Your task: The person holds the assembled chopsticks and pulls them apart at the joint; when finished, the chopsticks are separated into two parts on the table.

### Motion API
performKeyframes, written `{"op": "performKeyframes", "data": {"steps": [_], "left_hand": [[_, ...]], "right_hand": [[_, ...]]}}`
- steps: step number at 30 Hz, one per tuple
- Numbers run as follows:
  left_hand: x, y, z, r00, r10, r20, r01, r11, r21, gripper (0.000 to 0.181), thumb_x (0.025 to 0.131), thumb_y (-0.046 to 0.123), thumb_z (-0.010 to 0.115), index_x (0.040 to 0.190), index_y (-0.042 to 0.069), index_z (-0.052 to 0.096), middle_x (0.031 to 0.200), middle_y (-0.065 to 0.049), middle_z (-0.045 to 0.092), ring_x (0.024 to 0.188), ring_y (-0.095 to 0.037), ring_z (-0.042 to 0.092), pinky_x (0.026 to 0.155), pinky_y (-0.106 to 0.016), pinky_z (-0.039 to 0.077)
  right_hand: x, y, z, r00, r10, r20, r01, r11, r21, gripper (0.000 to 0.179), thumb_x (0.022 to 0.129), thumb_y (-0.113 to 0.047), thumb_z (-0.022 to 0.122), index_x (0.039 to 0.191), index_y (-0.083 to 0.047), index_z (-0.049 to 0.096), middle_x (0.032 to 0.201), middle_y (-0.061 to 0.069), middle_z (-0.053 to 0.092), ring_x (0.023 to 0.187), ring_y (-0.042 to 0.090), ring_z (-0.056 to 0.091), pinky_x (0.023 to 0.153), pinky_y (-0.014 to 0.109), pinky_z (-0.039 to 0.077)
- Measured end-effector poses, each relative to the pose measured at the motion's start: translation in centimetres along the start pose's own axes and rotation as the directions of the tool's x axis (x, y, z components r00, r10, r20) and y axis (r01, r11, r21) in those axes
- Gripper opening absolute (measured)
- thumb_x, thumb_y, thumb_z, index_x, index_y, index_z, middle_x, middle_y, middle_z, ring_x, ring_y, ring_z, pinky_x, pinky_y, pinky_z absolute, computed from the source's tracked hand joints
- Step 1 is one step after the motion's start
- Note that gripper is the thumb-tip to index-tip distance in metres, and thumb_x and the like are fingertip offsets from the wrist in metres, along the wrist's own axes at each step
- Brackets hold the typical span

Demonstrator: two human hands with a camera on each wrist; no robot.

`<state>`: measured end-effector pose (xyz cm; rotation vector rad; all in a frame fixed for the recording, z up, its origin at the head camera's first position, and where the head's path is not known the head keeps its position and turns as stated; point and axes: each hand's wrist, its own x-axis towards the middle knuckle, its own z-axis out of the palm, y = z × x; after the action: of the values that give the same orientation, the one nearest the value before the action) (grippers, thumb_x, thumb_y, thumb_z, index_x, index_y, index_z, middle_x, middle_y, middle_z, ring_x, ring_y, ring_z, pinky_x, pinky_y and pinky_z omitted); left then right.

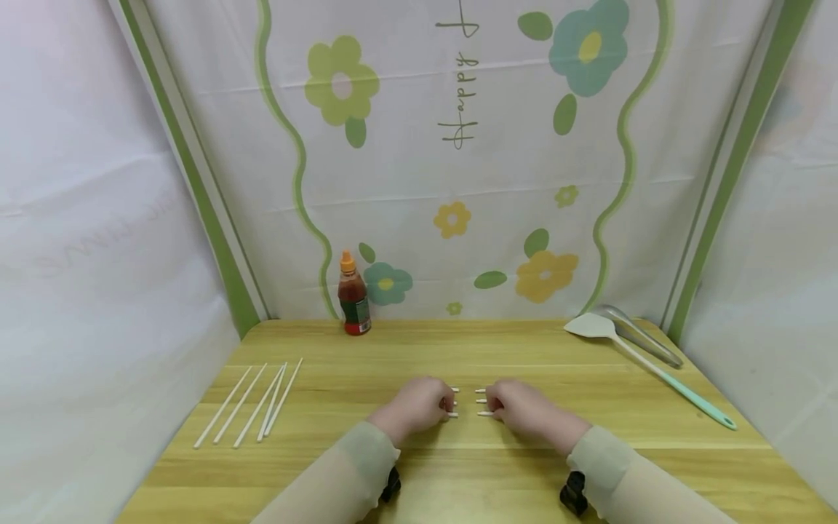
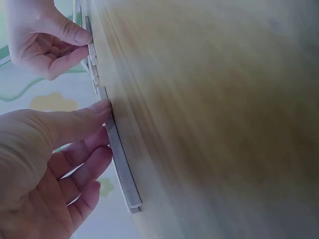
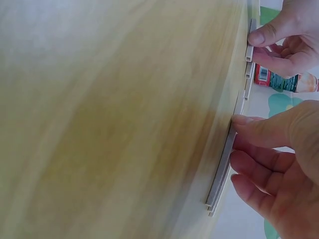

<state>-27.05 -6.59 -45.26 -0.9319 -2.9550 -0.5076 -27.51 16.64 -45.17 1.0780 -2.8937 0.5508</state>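
Observation:
In the head view my left hand (image 1: 419, 404) is low over the wooden table, left of its middle. Its thumb and fingers pinch a thin white stick (image 2: 124, 164), with another stick edge behind it. Mirroring it, my right hand (image 1: 524, 407) pinches a similar white stick (image 3: 222, 164) between thumb and fingers. From each hand several white stick ends (image 1: 481, 401) point inward, and a small gap parts the two sets. Most of their length is hidden by the hands in the head view. Several longer white sticks (image 1: 223, 407) lie loose on the table's left side.
A red sauce bottle (image 1: 354, 298) with an orange cap stands at the back left of the table (image 1: 445, 349). At the right lie a spatula (image 1: 592, 325) with a mint handle and a metal utensil (image 1: 644, 336) resembling tongs. Flowered cloth (image 1: 406, 167) hangs behind.

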Motion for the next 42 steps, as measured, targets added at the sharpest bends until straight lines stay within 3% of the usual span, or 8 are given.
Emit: {"op": "performKeyframes", "data": {"steps": [8,11,14,21,24,34,39,42], "left_hand": [[-2.4,-2.3,-3.1,0.993,-0.096,-0.064,0.083,0.98,-0.179,0.005,0.086,0.007,0.074,0.085,0.01,0.07,0.077,0.007,0.058,0.07,-0.01,0.054,0.065,-0.03,0.047],[-4.0,-4.9,-5.3,0.966,-0.217,-0.138,0.199,0.97,-0.137,0.007,0.087,0.007,0.07,0.083,0.012,0.066,0.077,0.004,0.059,0.069,-0.014,0.054,0.062,-0.034,0.047],[-6.2,-8.0,-7.5,0.902,-0.389,-0.189,0.38,0.921,-0.086,0.004,0.085,0.006,0.065,0.084,0.009,0.063,0.077,-0.001,0.06,0.069,-0.019,0.056,0.061,-0.039,0.047],[-11.8,-13.9,-9.8,0.708,-0.697,-0.113,0.698,0.715,-0.043,0.009,0.082,-0.004,0.055,0.089,-0.001,0.058,0.08,-0.012,0.058,0.071,-0.029,0.054,0.062,-0.045,0.047],[-13.0,-15.1,-9.8,0.669,-0.741,-0.052,0.741,0.671,-0.029,0.002,0.083,-0.001,0.06,0.084,0.0,0.061,0.082,-0.014,0.06,0.073,-0.03,0.056,0.065,-0.048,0.049],[-13.5,-15.2,-9.9,0.684,-0.729,0.012,0.729,0.684,-0.007,0.013,0.087,-0.003,0.054,0.096,-0.006,0.063,0.088,-0.016,0.061,0.073,-0.028,0.054,0.064,-0.045,0.049],[-11.9,-13.3,-9.9,0.754,-0.657,-0.024,0.652,0.752,-0.101,0.008,0.085,-0.006,0.052,0.084,0.002,0.055,0.077,-0.01,0.053,0.068,-0.027,0.05,0.059,-0.038,0.045],[-9.9,-11.9,-9.4,0.819,-0.57,-0.06,0.551,0.812,-0.191,0.009,0.089,-0.002,0.055,0.082,0.004,0.054,0.073,-0.007,0.054,0.065,-0.024,0.051,0.057,-0.036,0.043]], "right_hand": [[-0.2,0.0,0.0,1.0,-0.006,0.013,0.006,1.0,0.029,0.025,0.084,0.005,0.071,0.076,-0.013,0.056,0.072,-0.005,0.05,0.064,0.01,0.044,0.058,0.03,0.039],[-0.2,0.0,-0.2,1.0,-0.009,0.009,0.008,0.999,0.041,0.025,0.084,0.007,0.07,0.076,-0.012,0.056,0.071,-0.004,0.051,0.064,0.01,0.043,0.058,0.03,0.038],[-0.2,0.0,-0.5,1.0,-0.006,0.004,0.006,0.999,0.049,0.025,0.083,0.009,0.069,0.075,-0.011,0.055,0.07,-0.002,0.051,0.063,0.011,0.043,0.057,0.03,0.038],[-0.4,0.0,-0.6,1.0,0.018,0.019,-0.02,0.998,0.061,0.025,0.084,0.008,0.069,0.075,-0.012,0.056,0.07,-0.003,0.051,0.064,0.011,0.044,0.058,0.03,0.038],[-0.3,0.0,-0.6,1.0,0.024,0.017,-0.025,0.998,0.059,0.025,0.084,0.008,0.068,0.075,-0.012,0.056,0.07,-0.003,0.051,0.065,0.012,0.044,0.058,0.031,0.038],[-0.1,0.5,-0.2,1.0,-0.023,0.003,0.023,0.998,0.059,0.025,0.085,0.005,0.071,0.077,-0.013,0.055,0.071,-0.002,0.051,0.065,0.01,0.044,0.058,0.029,0.038],[0.3,0.4,-1.0,0.998,-0.046,-0.035,0.049,0.994,0.093,0.022,0.088,-0.004,0.073,0.079,-0.015,0.057,0.073,-0.007,0.049,0.066,0.009,0.045,0.059,0.029,0.04],[1.1,-0.1,-1.7,0.993,-0.06,-0.098,0.066,0.996,0.068,0.018,0.089,-0.007,0.073,0.082,-0.016,0.059,0.077,-0.009,0.05,0.07,0.009,0.048,0.061,0.029,0.044]]}}
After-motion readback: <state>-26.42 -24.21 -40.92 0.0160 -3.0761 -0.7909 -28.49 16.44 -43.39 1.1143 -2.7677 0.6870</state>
